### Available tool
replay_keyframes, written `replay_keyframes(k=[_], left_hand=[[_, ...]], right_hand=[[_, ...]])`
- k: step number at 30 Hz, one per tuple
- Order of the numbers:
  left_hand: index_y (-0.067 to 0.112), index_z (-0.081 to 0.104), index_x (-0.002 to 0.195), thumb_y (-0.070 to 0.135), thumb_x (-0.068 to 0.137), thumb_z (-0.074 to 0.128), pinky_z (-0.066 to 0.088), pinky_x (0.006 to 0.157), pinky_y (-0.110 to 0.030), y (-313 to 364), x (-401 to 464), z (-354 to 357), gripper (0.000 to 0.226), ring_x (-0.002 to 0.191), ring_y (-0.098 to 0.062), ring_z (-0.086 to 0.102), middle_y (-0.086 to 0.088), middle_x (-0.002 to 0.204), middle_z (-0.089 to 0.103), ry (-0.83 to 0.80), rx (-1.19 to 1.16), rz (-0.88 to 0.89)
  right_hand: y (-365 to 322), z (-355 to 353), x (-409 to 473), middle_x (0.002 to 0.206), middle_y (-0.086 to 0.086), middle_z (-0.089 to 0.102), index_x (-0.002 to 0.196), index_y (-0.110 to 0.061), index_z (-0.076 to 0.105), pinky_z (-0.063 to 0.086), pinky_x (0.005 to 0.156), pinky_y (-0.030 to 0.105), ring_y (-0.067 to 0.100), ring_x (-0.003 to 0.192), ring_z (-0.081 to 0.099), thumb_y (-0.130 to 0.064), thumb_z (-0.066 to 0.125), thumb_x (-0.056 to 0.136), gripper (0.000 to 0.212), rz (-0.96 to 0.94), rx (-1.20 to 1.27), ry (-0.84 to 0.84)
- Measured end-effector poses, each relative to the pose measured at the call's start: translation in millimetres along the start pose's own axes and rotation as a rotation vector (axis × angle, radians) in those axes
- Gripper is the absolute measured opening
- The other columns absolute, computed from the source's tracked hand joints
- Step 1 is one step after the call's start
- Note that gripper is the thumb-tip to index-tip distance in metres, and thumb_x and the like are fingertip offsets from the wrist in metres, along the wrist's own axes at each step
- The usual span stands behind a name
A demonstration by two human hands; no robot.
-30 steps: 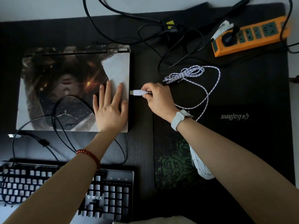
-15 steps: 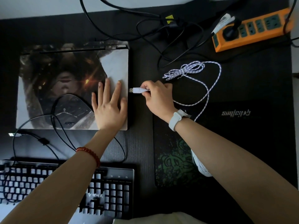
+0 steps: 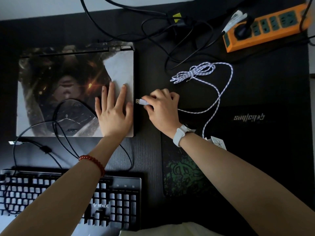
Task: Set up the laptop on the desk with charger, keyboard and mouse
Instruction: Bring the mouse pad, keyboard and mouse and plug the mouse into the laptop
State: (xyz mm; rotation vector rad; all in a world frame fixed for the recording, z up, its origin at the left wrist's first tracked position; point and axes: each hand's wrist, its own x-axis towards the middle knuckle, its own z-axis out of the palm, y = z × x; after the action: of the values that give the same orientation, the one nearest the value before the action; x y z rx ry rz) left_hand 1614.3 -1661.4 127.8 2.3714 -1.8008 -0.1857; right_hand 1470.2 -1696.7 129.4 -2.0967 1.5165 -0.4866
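Left hand (image 3: 114, 114) spread flat on closed laptop (image 3: 68, 89) at centre left, bracing it, while right hand (image 3: 162, 108) pinches white USB plug (image 3: 142, 102) aimed at its side edge.

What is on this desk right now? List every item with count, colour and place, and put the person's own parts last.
laptop: 1, closed, dark printed lid, left of centre
USB plug: 1, white, at the laptop's right edge, pinched in the right hand
braided cable: 1, white and blue, partly bundled, right of the laptop
mouse: 1, white, mostly hidden by the right forearm
keyboard: 1, black with pale keys, near left
mouse pad: 1, black with green print, near centre
power strip: 1, orange, far right, one black plug in it
black cables: several, far centre and across the laptop
left hand: flat on the laptop lid, red bead bracelet
right hand: white wristband
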Motion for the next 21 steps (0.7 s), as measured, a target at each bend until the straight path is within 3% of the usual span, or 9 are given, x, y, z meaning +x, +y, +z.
replay_keyframes(k=[7,21], left_hand=[[0.028,0.036,0.14,0.039,0.088,0.028,0.008,0.115,-0.048,1.1,0.1,-1.3,0.054,0.143,-0.027,0.016,-0.007,0.153,0.026,0.002,-0.006,0.001],[0.026,0.037,0.14,0.035,0.089,0.034,0.009,0.115,-0.048,1.4,0.5,-2.3,0.052,0.142,-0.027,0.017,-0.007,0.152,0.027,0.008,-0.007,-0.001]], right_hand=[[0.8,-2.0,-6.5,0.09,-0.002,0.067,0.097,-0.021,0.071,0.03,0.084,0.045,0.028,0.093,0.056,-0.016,0.065,0.078,0.021,-0.039,0.051,0.001],[1.7,-1.1,14.3,0.1,-0.008,0.067,0.106,-0.026,0.067,0.02,0.083,0.038,0.023,0.103,0.049,-0.021,0.058,0.085,0.024,0.028,0.051,-0.017]])
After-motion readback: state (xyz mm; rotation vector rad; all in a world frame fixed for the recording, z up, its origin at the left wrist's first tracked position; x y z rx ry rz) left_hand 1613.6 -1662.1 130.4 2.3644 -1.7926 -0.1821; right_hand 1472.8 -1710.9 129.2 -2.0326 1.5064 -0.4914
